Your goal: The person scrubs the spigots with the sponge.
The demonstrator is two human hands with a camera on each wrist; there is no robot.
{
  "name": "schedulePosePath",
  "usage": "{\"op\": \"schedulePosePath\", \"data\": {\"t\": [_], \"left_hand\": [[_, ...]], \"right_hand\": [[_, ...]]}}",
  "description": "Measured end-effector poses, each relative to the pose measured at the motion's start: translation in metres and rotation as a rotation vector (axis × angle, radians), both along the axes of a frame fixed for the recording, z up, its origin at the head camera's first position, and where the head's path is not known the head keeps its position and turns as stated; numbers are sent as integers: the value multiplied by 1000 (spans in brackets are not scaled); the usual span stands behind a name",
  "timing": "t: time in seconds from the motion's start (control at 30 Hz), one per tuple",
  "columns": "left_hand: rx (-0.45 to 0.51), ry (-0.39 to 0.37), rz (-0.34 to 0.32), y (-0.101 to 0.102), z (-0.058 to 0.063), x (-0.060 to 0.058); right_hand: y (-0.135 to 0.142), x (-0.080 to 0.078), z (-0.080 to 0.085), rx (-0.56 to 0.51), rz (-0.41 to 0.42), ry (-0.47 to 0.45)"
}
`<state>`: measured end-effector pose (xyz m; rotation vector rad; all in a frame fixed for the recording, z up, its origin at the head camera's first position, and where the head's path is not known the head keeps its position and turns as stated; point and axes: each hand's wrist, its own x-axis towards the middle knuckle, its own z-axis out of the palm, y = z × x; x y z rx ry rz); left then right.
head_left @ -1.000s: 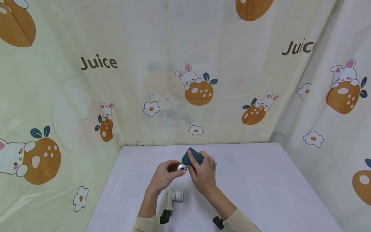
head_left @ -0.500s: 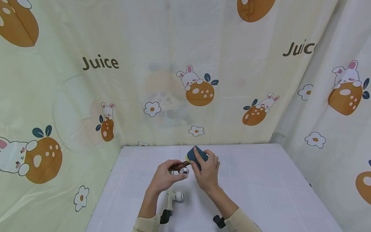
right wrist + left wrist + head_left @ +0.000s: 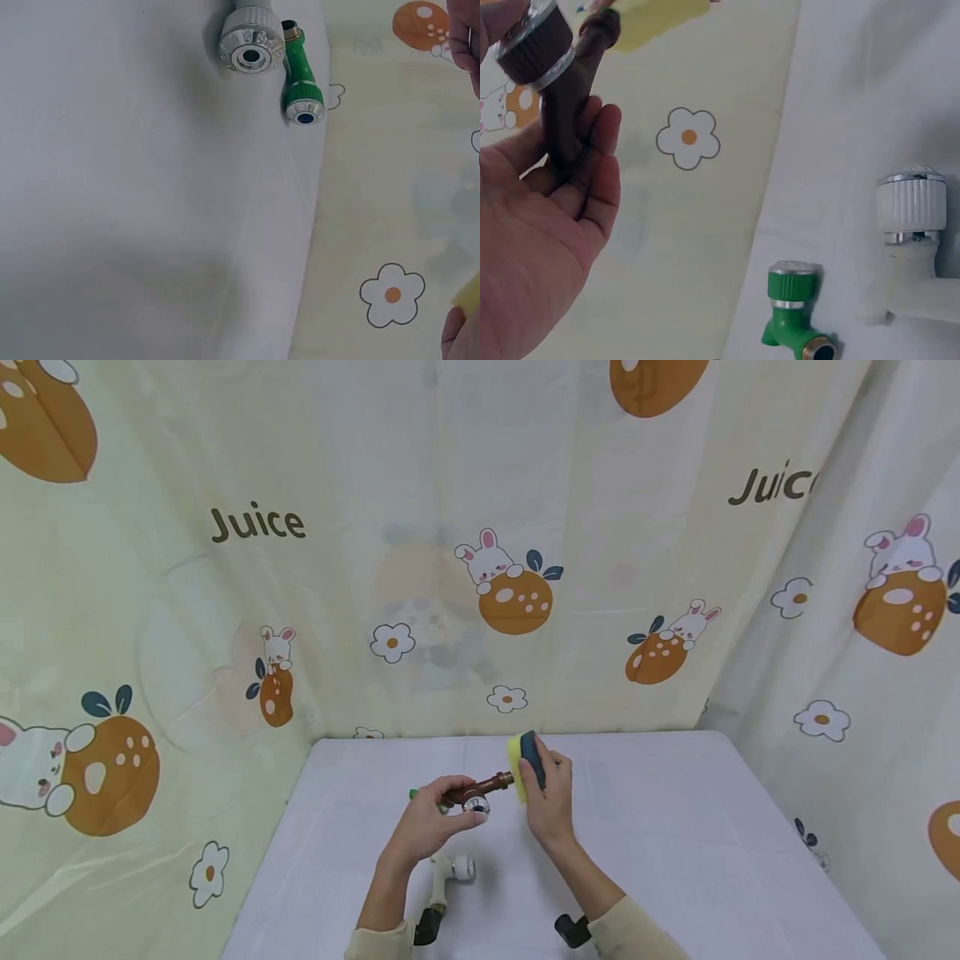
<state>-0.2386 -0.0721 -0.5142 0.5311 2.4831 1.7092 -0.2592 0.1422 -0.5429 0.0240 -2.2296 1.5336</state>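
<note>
My left hand (image 3: 423, 824) holds a brown tap (image 3: 495, 783) above the table; in the left wrist view its ribbed knob (image 3: 536, 45) faces up, with the fingers curled round the body. The tap's threaded end points right, toward the sponge. My right hand (image 3: 551, 806) grips a sponge (image 3: 533, 758), yellow on one side and dark blue on the other. The yellow side faces the tap, right at its threaded tip. Just the sponge's yellow corner (image 3: 470, 295) shows in the right wrist view, beside fingers at the frame's edge.
On the white-covered table (image 3: 645, 843) lies a white tap (image 3: 442, 881), near the left forearm. Beyond it is a green tap (image 3: 791, 311), mostly hidden by the left hand in the head view. A patterned curtain (image 3: 337, 610) hangs behind the table.
The sponge has moved right along the brown tap to its threaded end and turned, showing more yellow. The left hand is nearly still, and more of the tap is visible.
</note>
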Motion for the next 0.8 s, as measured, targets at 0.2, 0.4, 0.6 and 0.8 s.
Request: {"op": "schedulePosePath", "data": {"t": [0.2, 0.4, 0.6, 0.8], "left_hand": [[221, -122, 48, 2, -4, -6], [364, -208, 1, 9, -5, -10], [402, -225, -33, 11, -8, -10], [475, -213, -94, 2, -16, -15]], "right_hand": [[-6, 6, -2, 2, 58, 120], [-25, 16, -8, 161, 221, 316], [-40, 23, -9, 209, 290, 334], [-40, 25, -7, 257, 220, 306]]}}
